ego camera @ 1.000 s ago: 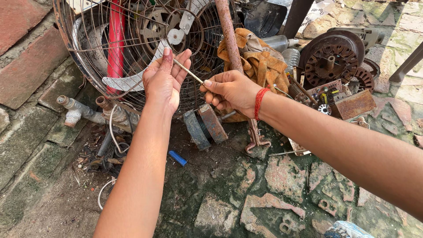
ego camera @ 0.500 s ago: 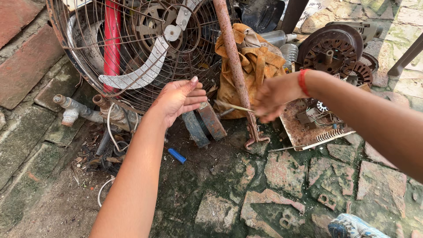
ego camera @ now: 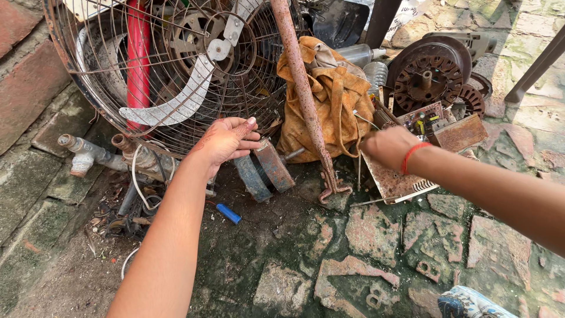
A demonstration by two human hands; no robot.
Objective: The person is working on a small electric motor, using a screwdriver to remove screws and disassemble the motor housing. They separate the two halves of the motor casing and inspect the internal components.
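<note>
Since the earlier frames, both hands have drawn apart and the thin rod once pinched between them no longer spans the gap. Now the left hand [ego camera: 226, 140] hovers palm-up with its grip released, fingers loosely spread, just in front of the rusty wire fan guard [ego camera: 170, 70] and right above two rusted curved metal pieces [ego camera: 265, 168] leaning on the stone floor [ego camera: 329, 259]. Off to the right, the right hand [ego camera: 388, 147], with a red band at the wrist, is turned knuckles-up over a rusted perforated tray [ego camera: 394, 182]; a thin wire [ego camera: 366, 119] juts up from it, but whether the grip is clenched on that wire cannot be told. Between the hands stand a rusted pipe [ego camera: 303, 88] and a crumpled yellow-brown cloth bag [ego camera: 329, 97]. Farther right sits a rusted motor rotor [ego camera: 426, 76]. Near the left forearm, a small blue cylinder [ego camera: 228, 213] lies on the floor.
</note>
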